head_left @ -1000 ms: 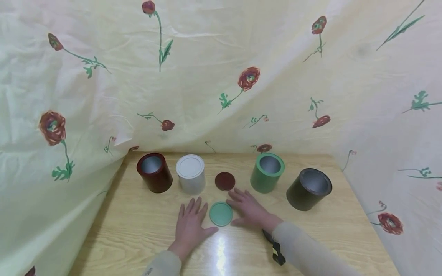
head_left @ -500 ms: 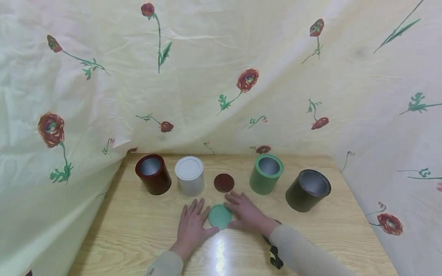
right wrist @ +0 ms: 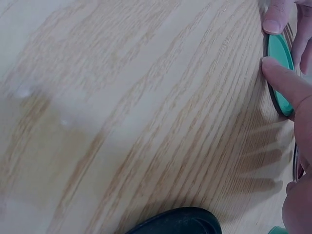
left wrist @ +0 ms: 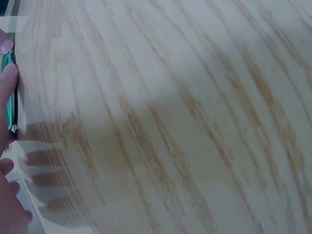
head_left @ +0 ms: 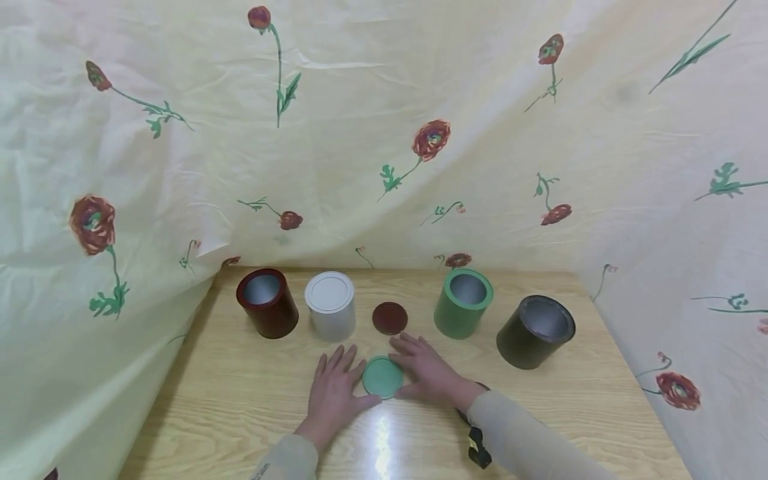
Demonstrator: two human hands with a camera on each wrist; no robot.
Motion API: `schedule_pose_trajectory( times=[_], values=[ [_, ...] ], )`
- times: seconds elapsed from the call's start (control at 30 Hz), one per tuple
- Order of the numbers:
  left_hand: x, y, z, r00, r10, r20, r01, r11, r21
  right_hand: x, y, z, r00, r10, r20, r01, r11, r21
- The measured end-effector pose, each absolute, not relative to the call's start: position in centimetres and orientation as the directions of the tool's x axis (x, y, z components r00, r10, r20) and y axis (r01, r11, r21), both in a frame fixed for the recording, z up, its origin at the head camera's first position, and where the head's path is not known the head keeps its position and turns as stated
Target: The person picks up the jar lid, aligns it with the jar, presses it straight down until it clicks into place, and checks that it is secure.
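Note:
A round green lid (head_left: 383, 377) lies flat on the wooden table between both hands. My left hand (head_left: 337, 393) rests on its left side, fingers spread and fairly straight, with thumb and index finger at the rim. From the right, my right hand (head_left: 431, 370) reaches the same rim with its thumb and index finger, the other fingers extended. In the right wrist view, both thumbs sit against the edge of the green lid (right wrist: 280, 53). The left wrist view catches only a sliver of this lid (left wrist: 9, 92). Just beyond the right fingertips lies a dark red lid (head_left: 390, 319).
Along the back stand an uncovered dark red canister (head_left: 276, 320), a white canister (head_left: 333, 325) with its lid on, an uncovered green canister (head_left: 459, 318) and an uncovered black canister (head_left: 526, 343). A black lid (right wrist: 180, 224) lies partly under the right forearm. Flowered cloth surrounds the table.
Both hands have closed in slightly on the green lid from either side, the right hand moving a little leftward. During the last half second almost nothing has moved.

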State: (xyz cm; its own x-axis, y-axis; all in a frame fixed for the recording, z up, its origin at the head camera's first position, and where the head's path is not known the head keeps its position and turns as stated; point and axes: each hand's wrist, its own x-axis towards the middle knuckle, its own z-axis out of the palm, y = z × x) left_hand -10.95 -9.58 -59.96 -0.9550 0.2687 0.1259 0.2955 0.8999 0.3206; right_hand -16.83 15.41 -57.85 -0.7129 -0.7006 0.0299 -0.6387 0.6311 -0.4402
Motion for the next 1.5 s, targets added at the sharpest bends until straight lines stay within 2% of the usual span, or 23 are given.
schedule_pose_trajectory(
  times=[0.47,0.73,0.93,1.13,1.5],
  values=[
    [-10.5,-10.1,-59.7,-0.939,0.294,0.177,0.340,0.873,0.350,-16.0,15.4,-57.5,-0.719,-0.692,0.064,-0.612,0.587,-0.529],
    [-10.0,-10.2,-58.2,-0.933,0.290,0.211,0.349,0.871,0.345,-15.7,15.6,-56.4,-0.726,-0.679,0.103,-0.622,0.586,-0.519],
    [-9.8,-10.2,-57.0,-0.914,0.305,0.269,0.375,0.888,0.266,-15.6,15.7,-55.6,-0.717,-0.676,0.172,-0.654,0.566,-0.503],
    [-9.8,-10.3,-55.7,-0.888,0.319,0.330,0.384,0.911,0.153,-15.7,15.8,-54.6,-0.676,-0.679,0.288,-0.715,0.509,-0.479],
    [-10.4,-10.4,-52.1,-0.804,0.358,0.474,0.478,0.865,0.156,-15.7,16.4,-51.5,-0.652,-0.656,0.381,-0.749,0.479,-0.457]
  ],
)
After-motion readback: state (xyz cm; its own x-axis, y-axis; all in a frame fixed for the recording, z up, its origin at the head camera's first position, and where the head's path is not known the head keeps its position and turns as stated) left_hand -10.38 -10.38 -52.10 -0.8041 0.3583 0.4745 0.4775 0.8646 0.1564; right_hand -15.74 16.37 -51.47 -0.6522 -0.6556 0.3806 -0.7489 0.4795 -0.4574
